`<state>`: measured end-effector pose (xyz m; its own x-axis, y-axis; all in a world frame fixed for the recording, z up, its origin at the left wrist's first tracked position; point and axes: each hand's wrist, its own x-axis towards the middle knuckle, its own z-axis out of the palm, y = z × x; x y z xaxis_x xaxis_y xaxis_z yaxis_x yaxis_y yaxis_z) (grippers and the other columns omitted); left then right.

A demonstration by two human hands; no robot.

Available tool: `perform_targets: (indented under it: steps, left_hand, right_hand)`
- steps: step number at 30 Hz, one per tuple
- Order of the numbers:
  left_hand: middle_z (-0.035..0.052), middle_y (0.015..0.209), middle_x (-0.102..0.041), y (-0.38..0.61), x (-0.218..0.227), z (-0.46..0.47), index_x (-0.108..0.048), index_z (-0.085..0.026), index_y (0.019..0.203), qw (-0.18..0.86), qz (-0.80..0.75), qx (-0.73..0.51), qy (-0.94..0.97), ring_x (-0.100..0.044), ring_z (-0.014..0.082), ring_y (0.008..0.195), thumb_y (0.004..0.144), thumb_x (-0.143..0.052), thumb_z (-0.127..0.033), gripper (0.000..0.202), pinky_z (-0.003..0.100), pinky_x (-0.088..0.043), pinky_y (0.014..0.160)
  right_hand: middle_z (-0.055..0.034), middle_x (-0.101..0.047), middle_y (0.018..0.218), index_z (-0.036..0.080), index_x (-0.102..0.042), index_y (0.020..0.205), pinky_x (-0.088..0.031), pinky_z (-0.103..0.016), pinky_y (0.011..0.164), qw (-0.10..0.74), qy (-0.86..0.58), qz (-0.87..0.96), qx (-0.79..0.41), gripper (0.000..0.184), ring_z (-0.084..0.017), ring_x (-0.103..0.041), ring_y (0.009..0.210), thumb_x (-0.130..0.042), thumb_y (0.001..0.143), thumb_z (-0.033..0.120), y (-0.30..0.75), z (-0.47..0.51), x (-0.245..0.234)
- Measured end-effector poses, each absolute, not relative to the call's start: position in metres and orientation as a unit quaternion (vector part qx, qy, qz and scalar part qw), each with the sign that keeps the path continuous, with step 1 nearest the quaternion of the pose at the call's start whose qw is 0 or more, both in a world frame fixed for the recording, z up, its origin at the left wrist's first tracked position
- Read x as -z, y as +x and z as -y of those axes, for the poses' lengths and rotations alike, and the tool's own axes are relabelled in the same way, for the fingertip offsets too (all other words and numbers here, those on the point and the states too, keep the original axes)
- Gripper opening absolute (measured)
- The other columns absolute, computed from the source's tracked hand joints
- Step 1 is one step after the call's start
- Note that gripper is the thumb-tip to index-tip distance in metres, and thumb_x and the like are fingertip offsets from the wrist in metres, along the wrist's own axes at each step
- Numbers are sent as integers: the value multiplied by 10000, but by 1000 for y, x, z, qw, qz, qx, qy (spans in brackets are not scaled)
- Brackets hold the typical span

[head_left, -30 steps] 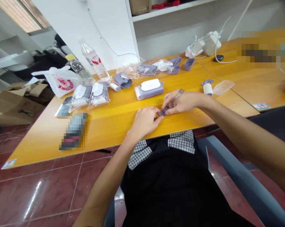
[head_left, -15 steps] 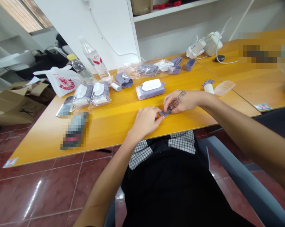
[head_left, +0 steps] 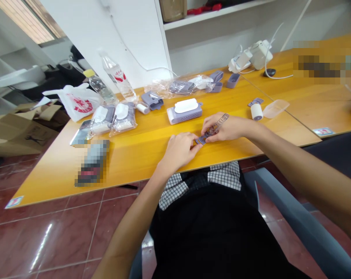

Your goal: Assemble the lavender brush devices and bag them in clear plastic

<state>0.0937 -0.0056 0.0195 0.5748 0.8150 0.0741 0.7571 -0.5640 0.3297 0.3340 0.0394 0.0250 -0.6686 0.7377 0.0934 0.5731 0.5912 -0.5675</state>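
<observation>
My left hand (head_left: 181, 149) pinches the left end of a small purple-grey plastic part (head_left: 201, 140) between thumb and fingers, just above the table. My right hand (head_left: 218, 128) is closed around a metal coil spring (head_left: 223, 118), whose free end sticks out above the hand. The spring's other end meets the plastic part; my fingers partly hide where they join. Behind both hands lies a purple box-shaped unit with a white top (head_left: 187, 111). Right of my right hand stand a white roller (head_left: 256, 111) and a flat slotted purple piece (head_left: 255, 102).
A clear plastic tray (head_left: 276, 109) lies at the right. Two bagged units (head_left: 124, 116), a hollow purple shell (head_left: 152, 100) and bottles (head_left: 120, 79) stand at the left. Purple parts in clear film (head_left: 182, 86) line the back. The table's front edge (head_left: 152, 177) runs close to my lap.
The plastic part has turned slightly between my hands and shows more of its length. Both hands keep their grip in nearly the same place.
</observation>
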Motion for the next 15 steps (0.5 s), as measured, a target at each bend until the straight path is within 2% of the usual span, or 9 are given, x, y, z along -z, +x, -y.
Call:
perform_targets:
  steps: [12, 15]
  left_hand:
    - [74, 956, -751, 93, -19, 7, -769, -190, 1070, 134, -450, -115, 875, -673, 230, 874, 1034, -664, -315, 167, 381, -511, 828]
    - [70, 947, -748, 93, -19, 6, -770, -190, 1060, 136, -449, -116, 875, -668, 226, 864, 1033, -668, -319, 166, 380, -506, 825]
  right_hand:
    - [-77, -819, 952, 212, -834, 899, -579, -374, 824, 163, -436, 859, -211, 134, -242, -747, 857, -774, 891, 331, 319, -29, -23]
    - [-81, -829, 976, 207, -851, 940, -566, -369, 809, 165, -448, 850, -222, 173, -234, -740, 833, -797, 876, 358, 322, -28, -23]
